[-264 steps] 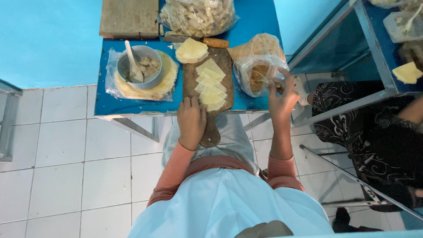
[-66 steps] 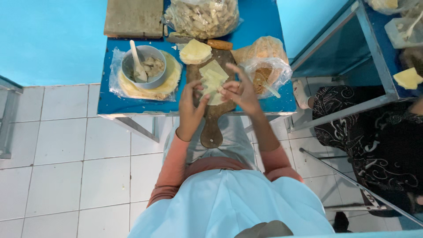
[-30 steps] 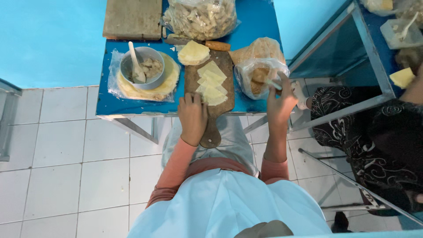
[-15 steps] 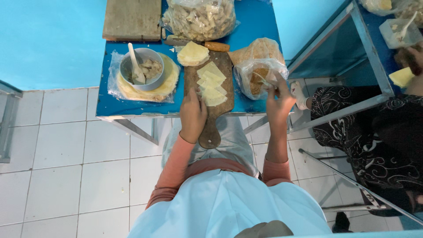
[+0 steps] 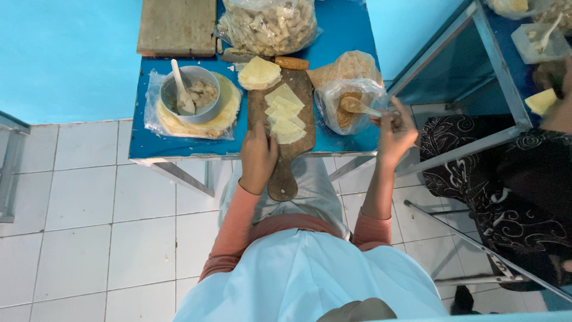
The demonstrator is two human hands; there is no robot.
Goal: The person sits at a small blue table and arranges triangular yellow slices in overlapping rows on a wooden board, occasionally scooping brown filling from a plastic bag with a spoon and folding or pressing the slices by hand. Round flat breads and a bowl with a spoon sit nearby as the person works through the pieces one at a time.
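Four bare dough squares [image 5: 282, 114] beside flat left hand [image 5: 258, 156] — unfilled; right hand [image 5: 395, 126] pinching spoon [image 5: 359, 107] in filling bag [image 5: 346, 105].

A large clear plastic bag [image 5: 268, 25] of pale pieces stands at the desk's far edge. A smaller clear bag [image 5: 348, 98] of brown crumbs lies open near the right edge. Clear wrap [image 5: 156, 122] underlies the round sheets at the left.

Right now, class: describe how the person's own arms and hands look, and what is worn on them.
Both arms wear salmon-pink long sleeves ending at the wrists. The left hand and right hand are bare: no gloves. No rings or watch can be made out. A pale blue garment covers the shoulders.
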